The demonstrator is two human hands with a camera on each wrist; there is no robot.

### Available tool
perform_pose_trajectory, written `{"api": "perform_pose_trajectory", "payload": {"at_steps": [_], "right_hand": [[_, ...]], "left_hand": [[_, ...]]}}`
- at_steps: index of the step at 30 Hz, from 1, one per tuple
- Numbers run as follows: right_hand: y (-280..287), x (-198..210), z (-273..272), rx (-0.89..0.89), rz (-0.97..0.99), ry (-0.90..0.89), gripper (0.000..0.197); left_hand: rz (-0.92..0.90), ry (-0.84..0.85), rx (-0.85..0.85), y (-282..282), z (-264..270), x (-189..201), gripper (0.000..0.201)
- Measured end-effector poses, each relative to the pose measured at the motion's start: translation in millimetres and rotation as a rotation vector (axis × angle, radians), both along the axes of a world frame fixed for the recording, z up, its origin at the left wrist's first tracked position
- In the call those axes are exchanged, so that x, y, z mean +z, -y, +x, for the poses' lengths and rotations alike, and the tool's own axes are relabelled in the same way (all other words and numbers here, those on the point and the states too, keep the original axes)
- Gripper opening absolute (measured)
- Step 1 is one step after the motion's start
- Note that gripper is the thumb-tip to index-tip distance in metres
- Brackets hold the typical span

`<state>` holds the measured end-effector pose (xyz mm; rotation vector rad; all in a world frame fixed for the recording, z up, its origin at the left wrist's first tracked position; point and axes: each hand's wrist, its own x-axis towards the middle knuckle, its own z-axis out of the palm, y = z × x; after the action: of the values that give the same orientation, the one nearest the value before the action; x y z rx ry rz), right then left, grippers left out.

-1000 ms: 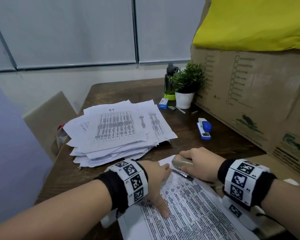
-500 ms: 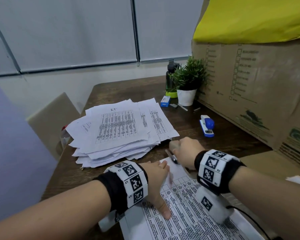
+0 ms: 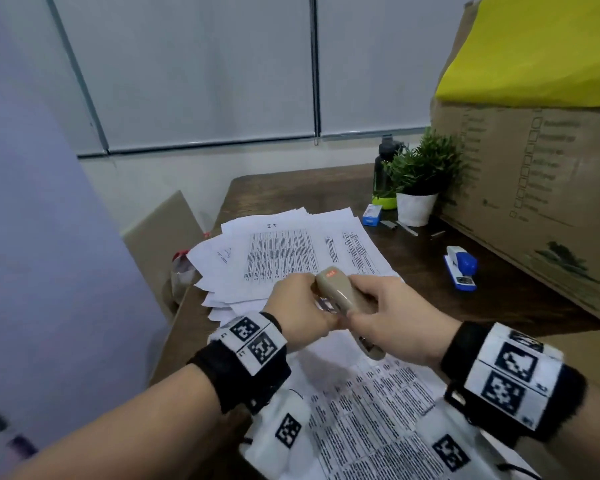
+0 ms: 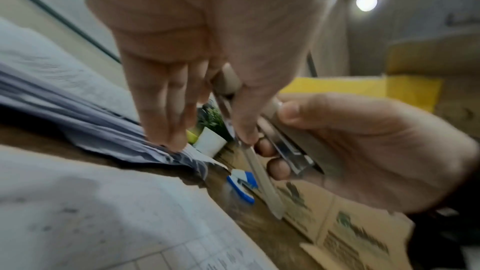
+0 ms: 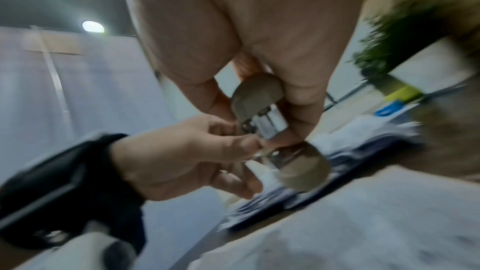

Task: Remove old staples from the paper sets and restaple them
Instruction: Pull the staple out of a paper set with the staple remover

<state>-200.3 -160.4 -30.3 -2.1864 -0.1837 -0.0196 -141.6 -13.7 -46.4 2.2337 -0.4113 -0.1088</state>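
Gripping the beige stapler in both hands, its long axis pointing away, nose raised.

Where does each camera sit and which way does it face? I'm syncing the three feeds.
Head: on the head, facing forward and down at both forearms and the beige stapler.
Left wrist: along the left hand, toward the plant.
Right wrist: along the right hand, toward the left hand.
All three show the stapler held in both hands.

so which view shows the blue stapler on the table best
The head view: the blue stapler lies whole and sharp on the table, right of the hands. The left wrist view catches it small and blurred behind the fingers. The right wrist view does not show it.
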Motion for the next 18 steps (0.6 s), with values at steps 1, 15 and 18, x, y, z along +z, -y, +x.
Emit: {"api": "perform_pose_trajectory", "payload": {"at_steps": [1,15,18], "right_hand": [[-11,-2,2,0.016,-0.026,0.017,0.021],[-181,1,6,0.254,-0.416,0.134,0.016],[-197,-7,10,0.280,-0.358,0.043,0.010]], "left_hand": [[-0.068,-0.039,0.011,-8,-3,1,0.006],[-0.355,-0.313,0.221,-189,-12,-17,0.026],[-0.491,-0.348,0.368,-223,-7,-28,0.027]]}}
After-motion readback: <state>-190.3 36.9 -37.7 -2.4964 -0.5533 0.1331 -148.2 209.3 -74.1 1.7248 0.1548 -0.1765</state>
